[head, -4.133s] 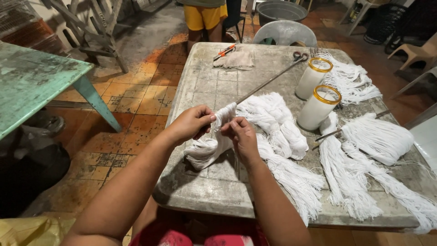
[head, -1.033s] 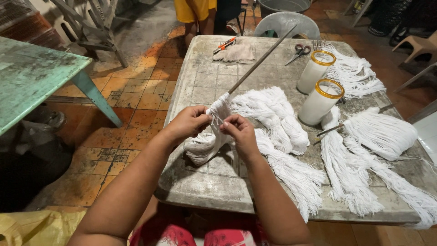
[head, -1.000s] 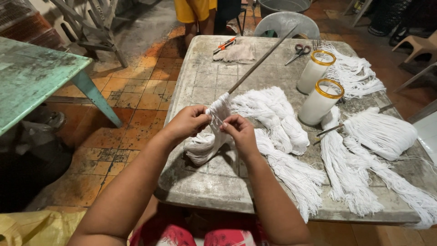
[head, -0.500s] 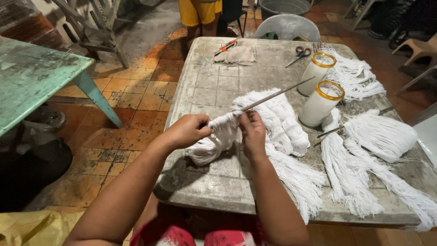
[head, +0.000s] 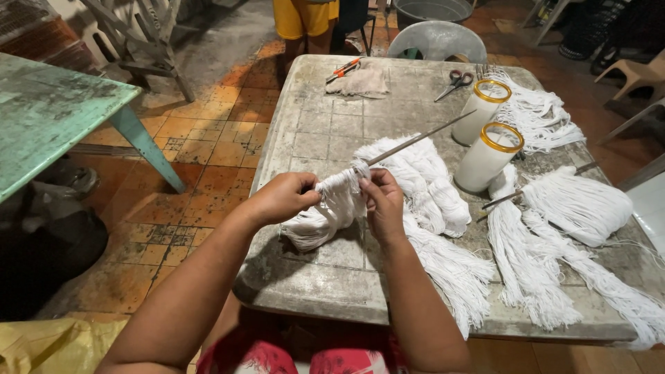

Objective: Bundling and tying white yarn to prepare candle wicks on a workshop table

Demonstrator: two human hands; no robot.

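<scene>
White cotton strands are gripped by the left hand and right hand around a metal rod. Two yarn cones stand just beyond, with scissors farther back.

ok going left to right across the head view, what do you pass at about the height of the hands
green table → left hand → white string bundle held between the hands → right hand → front candle jar → fluffy string bundle

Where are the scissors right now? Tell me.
In the head view, the scissors lie at the table's far edge, right of the folded cloth and left of the farther white candle.
</scene>
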